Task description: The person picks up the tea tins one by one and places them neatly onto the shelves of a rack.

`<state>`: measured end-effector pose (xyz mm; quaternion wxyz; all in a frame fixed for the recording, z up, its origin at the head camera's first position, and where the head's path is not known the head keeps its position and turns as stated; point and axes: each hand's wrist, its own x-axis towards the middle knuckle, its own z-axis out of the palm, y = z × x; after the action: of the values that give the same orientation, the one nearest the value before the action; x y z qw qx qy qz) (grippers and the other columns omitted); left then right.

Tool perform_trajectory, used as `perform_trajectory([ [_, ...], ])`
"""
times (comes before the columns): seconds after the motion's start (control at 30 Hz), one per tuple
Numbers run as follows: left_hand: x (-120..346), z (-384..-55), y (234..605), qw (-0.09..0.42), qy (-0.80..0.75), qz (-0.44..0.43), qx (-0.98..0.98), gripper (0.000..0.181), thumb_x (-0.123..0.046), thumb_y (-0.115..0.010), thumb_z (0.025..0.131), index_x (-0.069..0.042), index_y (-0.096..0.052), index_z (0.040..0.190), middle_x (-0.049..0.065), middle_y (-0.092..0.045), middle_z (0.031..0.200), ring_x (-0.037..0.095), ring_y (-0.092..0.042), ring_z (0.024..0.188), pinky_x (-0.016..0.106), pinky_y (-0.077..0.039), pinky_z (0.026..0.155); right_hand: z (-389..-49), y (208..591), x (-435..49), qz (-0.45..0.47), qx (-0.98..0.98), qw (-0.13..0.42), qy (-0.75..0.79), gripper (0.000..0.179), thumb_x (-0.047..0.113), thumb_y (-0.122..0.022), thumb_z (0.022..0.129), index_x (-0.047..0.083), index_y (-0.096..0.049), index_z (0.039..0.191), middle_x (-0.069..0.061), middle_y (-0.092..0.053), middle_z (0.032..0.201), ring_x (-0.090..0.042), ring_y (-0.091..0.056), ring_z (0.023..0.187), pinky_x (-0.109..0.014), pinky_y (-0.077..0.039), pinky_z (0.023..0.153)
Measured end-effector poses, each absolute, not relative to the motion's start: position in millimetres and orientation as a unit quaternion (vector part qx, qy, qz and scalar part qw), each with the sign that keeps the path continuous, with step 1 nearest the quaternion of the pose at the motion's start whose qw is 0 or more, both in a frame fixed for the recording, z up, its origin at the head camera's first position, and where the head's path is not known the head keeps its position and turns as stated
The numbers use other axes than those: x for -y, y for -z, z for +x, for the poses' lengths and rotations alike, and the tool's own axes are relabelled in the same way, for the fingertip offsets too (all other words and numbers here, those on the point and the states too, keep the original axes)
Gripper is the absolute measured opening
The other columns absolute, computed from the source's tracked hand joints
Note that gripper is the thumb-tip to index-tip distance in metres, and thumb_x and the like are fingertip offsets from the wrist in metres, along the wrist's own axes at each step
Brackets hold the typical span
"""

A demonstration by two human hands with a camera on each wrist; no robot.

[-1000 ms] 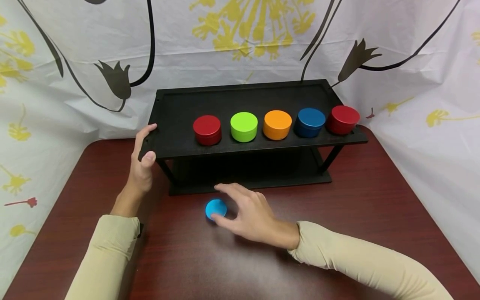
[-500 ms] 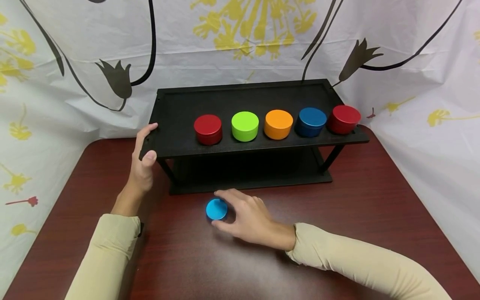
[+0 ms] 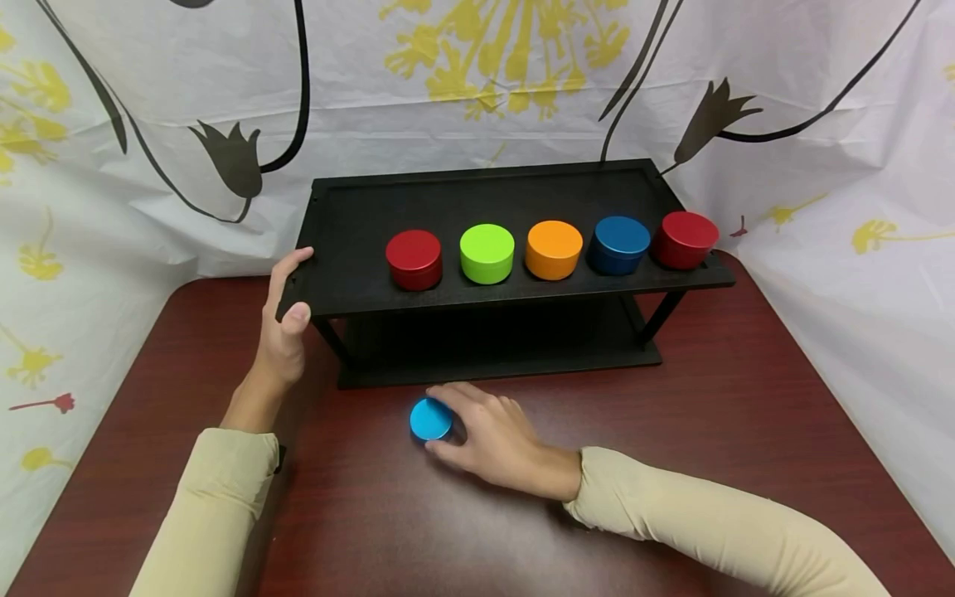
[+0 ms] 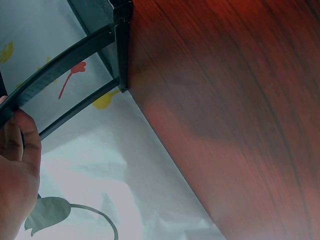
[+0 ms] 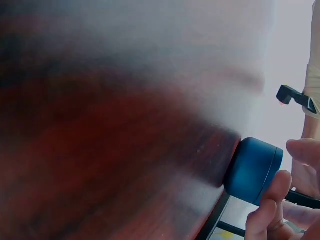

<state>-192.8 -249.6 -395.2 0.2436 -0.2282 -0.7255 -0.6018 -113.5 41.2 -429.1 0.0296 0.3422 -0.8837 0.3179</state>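
My left hand (image 3: pixel 279 344) grips the left end of a black two-tier shelf (image 3: pixel 358 249); in the left wrist view its fingers (image 4: pixel 25 135) curl round the shelf's end bar. On the table in front of the shelf stands a small light-blue round tin (image 3: pixel 430 419), upright with its lid on. My right hand (image 3: pixel 492 435) reaches round it from the right, index finger by its far edge and thumb by its near edge. In the right wrist view, one fingertip overlaps the tin's lid (image 5: pixel 267 165), while another stays a little off it.
Along the shelf's top front edge stand a red tin (image 3: pixel 414 260), a lime-green tin (image 3: pixel 487 254), an orange tin (image 3: pixel 554 249), a dark-blue tin (image 3: pixel 618 245) and another red tin (image 3: pixel 685 240). A patterned white curtain (image 3: pixel 477 141) hangs behind the reddish-brown table (image 3: pixel 746 414).
My right hand has lowered slightly toward the light-blue tin, with thumb and index finger drawn closer together about it. The left hand, the shelf and the tins stay in place.
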Motion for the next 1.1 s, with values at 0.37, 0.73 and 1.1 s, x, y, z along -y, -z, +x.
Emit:
perform_trajectory([
  [0.37,249.1,-192.1,395.2,0.236,0.611,-0.226,0.721,0.073,-0.048,-0.051,0.089,-0.004,-0.042,0.147,0.006,-0.036,0.151,0.023,-0.034,0.133,0.032,-0.022,0.108,-115.1,427.6,-37.0,0.342,0.889,0.009,-0.304,0.058,0.036,-0.080,0.083,0.012,-0.062,0.133,-0.004,-0.065,0.125,-0.013,-0.066,0.102,-0.038,-0.056,0.079],
  [0.73,249.2,-192.4,395.9,0.239,0.613,-0.230,0.717,0.072,-0.046,-0.051,0.089,-0.004,-0.042,0.147,0.007,-0.037,0.151,0.024,-0.036,0.132,0.032,-0.023,0.107,-114.4,429.1,-34.1,0.347,0.892,0.009,-0.290,0.048,0.033,-0.080,0.084,0.013,-0.065,0.125,-0.002,-0.066,0.119,-0.011,-0.066,0.098,-0.035,-0.056,0.079],
  [1.1,249.9,-192.9,396.3,0.235,0.615,-0.234,0.715,0.071,-0.046,-0.051,0.090,-0.005,-0.042,0.147,0.008,-0.036,0.151,0.024,-0.035,0.133,0.032,-0.022,0.108,-113.2,426.7,-32.4,0.350,0.891,0.020,-0.289,0.046,0.034,-0.079,0.083,0.014,-0.066,0.122,-0.002,-0.067,0.117,-0.011,-0.066,0.096,-0.035,-0.056,0.077],
])
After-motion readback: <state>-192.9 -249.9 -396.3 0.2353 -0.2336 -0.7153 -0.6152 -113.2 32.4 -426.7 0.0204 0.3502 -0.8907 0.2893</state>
